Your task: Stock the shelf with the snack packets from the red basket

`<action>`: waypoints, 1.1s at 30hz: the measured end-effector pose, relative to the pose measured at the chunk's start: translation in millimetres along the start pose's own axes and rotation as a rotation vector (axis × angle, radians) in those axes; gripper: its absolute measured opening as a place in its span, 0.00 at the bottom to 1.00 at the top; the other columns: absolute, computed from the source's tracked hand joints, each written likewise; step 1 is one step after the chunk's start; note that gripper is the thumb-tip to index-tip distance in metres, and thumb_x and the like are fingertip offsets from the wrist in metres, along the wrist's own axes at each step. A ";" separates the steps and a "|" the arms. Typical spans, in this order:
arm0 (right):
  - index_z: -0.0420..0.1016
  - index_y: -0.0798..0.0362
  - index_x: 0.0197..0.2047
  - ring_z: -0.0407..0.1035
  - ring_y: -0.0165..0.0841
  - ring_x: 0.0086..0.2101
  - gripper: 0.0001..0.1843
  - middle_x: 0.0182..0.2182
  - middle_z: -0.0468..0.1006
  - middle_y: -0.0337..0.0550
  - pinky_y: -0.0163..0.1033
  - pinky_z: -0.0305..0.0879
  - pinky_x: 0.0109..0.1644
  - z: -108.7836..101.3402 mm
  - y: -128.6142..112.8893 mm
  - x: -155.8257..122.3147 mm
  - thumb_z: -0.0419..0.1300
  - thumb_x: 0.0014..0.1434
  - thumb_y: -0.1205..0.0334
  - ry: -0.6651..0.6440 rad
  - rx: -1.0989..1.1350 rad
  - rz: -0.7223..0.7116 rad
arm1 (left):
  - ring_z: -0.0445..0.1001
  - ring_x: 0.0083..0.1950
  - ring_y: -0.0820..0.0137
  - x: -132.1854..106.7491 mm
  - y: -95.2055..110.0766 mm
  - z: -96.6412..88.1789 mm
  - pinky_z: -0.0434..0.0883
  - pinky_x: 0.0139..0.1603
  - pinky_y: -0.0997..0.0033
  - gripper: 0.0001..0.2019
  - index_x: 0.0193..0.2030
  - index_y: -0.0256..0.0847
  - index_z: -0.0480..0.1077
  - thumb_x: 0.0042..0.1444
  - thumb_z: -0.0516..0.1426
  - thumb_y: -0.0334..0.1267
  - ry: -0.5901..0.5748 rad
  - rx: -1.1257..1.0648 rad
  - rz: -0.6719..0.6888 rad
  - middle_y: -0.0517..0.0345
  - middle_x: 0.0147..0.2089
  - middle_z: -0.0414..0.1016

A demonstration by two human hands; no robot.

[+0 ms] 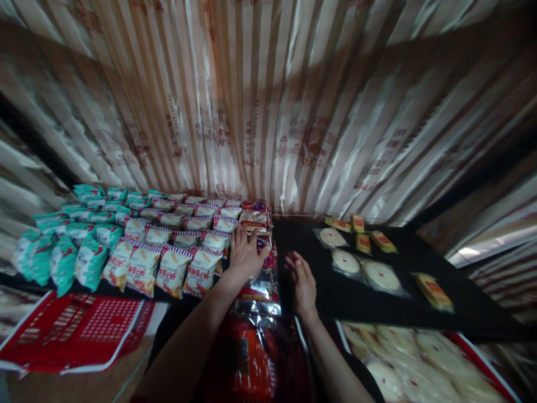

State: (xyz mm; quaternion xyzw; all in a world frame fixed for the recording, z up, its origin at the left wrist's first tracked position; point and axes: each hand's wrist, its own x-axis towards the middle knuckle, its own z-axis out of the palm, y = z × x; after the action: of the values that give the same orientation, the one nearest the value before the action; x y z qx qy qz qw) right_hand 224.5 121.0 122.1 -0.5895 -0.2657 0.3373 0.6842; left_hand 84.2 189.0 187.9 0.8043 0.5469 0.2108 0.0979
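My left hand lies palm down with its fingers stretched out on a column of dark red, shiny packets. It appears to touch them, and part of the packets is hidden beneath it. Just right of that column, over the black tabletop, my right hand is held sideways with loosely bent fingers and nothing in it. Left of my left hand stand rows of white snack bags with striped top edges. More dark red packets and an orange one fill a container close to my body.
Teal bags stand in rows at the far left. Round flat pieces in clear wrappers and yellow packets lie on the right. Below are a red basket and a crate of wrapped rounds. Behind hangs a printed curtain.
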 end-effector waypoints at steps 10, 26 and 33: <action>0.75 0.51 0.43 0.73 0.36 0.34 0.21 0.34 0.80 0.43 0.40 0.70 0.41 -79.8 36.0 -143.2 0.57 0.53 0.45 -0.193 -0.270 0.185 | 0.73 0.41 0.68 -165.1 13.8 -5.2 0.72 0.45 0.67 0.10 0.39 0.39 0.69 0.58 0.48 0.30 0.216 -0.551 0.419 0.51 0.38 0.76; 0.58 0.55 0.61 0.72 0.40 0.44 0.23 0.56 0.65 0.60 0.40 0.64 0.44 -58.5 72.4 -104.0 0.46 0.63 0.62 -0.515 -1.565 0.166 | 0.75 0.44 0.64 -265.7 -42.6 96.7 0.68 0.43 0.69 0.11 0.41 0.38 0.72 0.56 0.50 0.32 -0.953 -0.218 -0.071 0.49 0.44 0.77; 0.71 0.48 0.48 0.73 0.35 0.39 0.16 0.47 0.73 0.49 0.36 0.61 0.37 -67.7 75.1 -97.2 0.45 0.64 0.63 -0.574 -1.618 0.099 | 0.74 0.42 0.65 -272.2 -49.4 101.5 0.67 0.41 0.70 0.11 0.39 0.38 0.72 0.55 0.50 0.31 -0.947 -0.239 -0.183 0.50 0.42 0.77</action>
State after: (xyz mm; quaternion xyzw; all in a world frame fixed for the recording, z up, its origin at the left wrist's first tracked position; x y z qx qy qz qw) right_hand 203.6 9.0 40.3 -0.7986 -0.5613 0.2098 -0.0557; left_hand 3.0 -35.4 15.0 0.7435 0.4829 -0.1262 0.4452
